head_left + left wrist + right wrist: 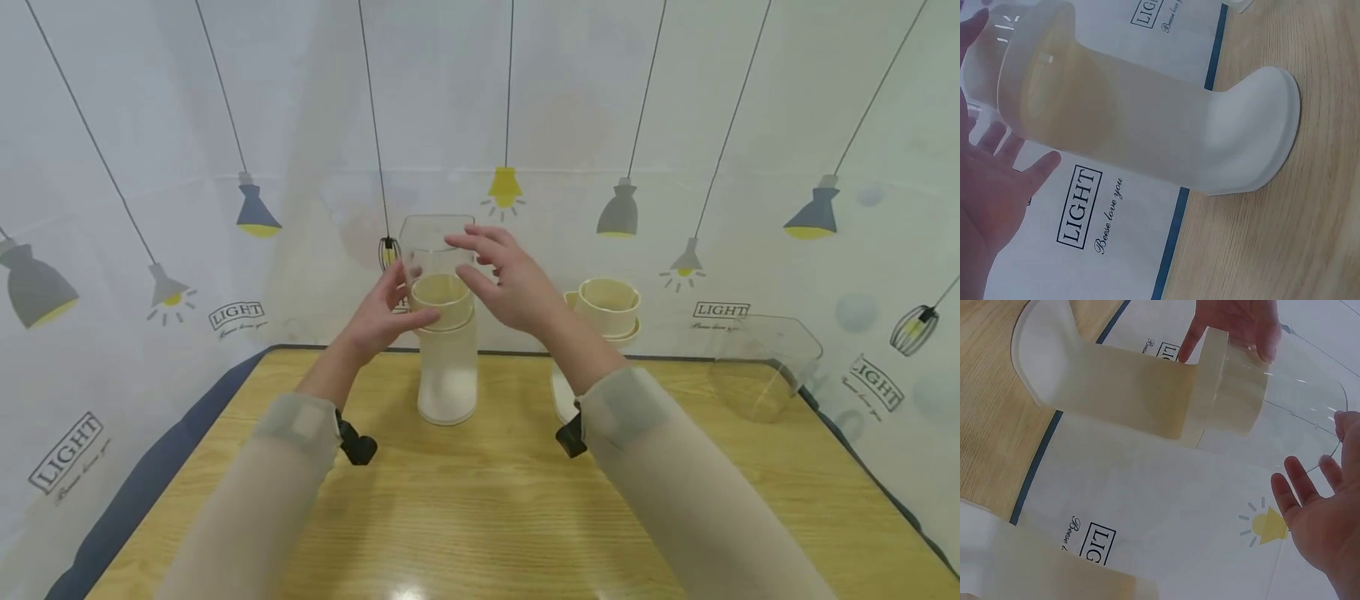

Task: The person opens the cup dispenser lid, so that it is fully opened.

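A white upright stand [447, 375] with a curved foot and a cream round collar [442, 315] on top stands toward the back of the table. A clear container [438, 237] sits upright on that collar. My left hand [378, 312] holds the container low down, thumb across the front and fingers around the far side. Beside the container's upper rim, my right hand [504, 279] has its fingers spread and slightly bent; in the right wrist view its fingertips [1329, 464] are right at the rim.
To the right, a second white stand with a cream cup-like top [609, 307] is partly behind my right forearm. Another clear container [765, 371] lies at the table's back right corner. A cloth printed with lamps [555, 100] hangs behind the wooden table [480, 517].
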`<control>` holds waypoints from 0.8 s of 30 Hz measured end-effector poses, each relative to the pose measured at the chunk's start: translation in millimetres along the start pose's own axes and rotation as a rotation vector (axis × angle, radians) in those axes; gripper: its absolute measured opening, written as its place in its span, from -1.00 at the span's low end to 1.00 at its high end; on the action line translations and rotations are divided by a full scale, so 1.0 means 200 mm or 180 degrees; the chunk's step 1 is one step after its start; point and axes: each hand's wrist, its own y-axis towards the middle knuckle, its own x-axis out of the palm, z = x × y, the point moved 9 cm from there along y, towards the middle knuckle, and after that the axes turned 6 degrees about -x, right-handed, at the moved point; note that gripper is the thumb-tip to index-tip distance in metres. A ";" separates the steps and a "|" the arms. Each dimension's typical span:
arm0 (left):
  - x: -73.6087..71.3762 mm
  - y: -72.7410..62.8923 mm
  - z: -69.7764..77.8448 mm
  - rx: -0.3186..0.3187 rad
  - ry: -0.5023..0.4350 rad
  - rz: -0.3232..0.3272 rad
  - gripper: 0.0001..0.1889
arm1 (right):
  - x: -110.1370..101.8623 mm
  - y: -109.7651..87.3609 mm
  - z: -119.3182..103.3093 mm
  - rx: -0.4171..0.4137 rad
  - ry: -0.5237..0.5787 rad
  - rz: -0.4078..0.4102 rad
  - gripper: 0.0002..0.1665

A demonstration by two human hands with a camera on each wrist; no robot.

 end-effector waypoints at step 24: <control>0.11 -0.19 0.02 0.0173 0.0401 0.0946 0.26 | -0.05 -0.03 0.06 0.0265 0.0194 0.0170 -0.40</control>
